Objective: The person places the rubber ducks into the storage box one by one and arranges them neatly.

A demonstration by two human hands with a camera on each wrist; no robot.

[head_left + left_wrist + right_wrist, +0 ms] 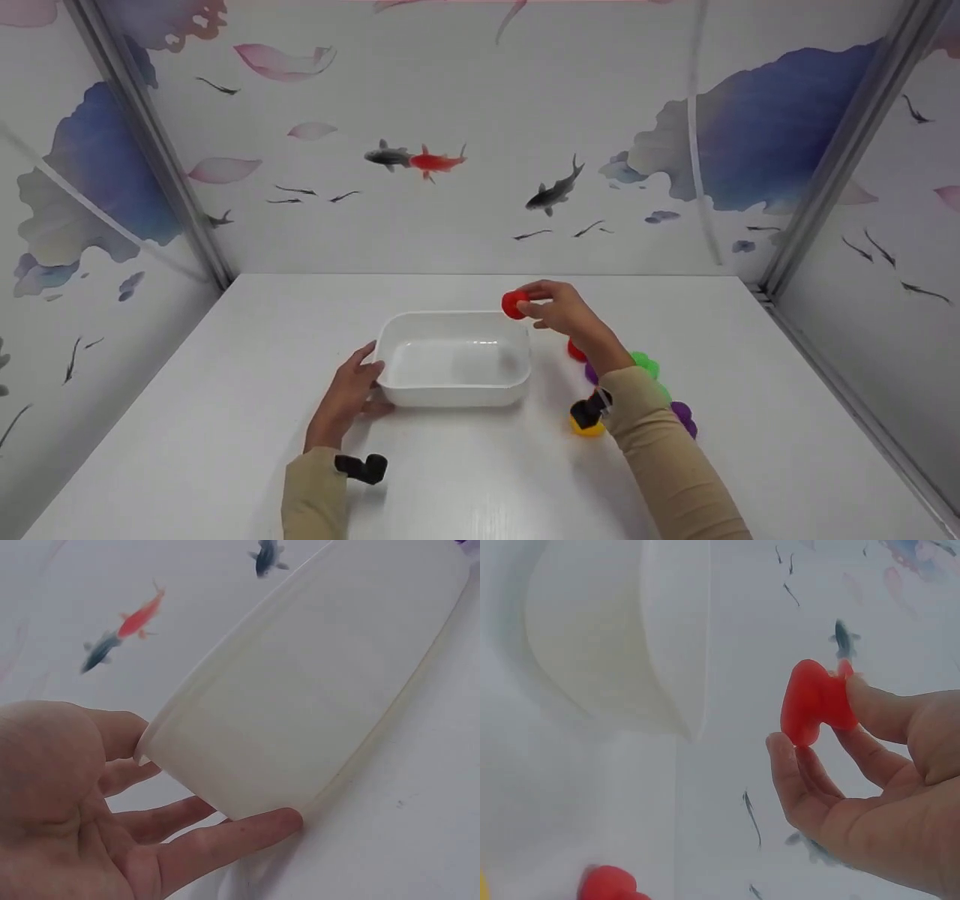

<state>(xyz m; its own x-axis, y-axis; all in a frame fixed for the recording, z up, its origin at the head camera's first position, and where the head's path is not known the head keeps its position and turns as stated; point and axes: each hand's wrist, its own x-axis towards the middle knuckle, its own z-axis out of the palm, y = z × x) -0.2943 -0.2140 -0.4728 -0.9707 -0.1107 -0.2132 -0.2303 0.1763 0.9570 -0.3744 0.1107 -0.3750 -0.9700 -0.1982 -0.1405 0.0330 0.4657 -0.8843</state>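
A white plastic basin (454, 396) stands upright on the table, its inside bare. My left hand (351, 390) holds its left end, with the thumb over the rim and the other fingers along the outer wall; the left wrist view shows the basin's side (300, 682) close up. Above the basin's far right corner, my right hand (564, 309) pinches a small glossy red lobed piece (806, 705) between thumb and fingers. The piece is clear of the rim.
Right of the basin, partly hidden by my right forearm, lie several lobed pieces: red (609, 885), green (645, 364), purple (684, 418) and yellow (587, 427). Printed white panels (465, 232) enclose the white table (465, 480) at the back and sides.
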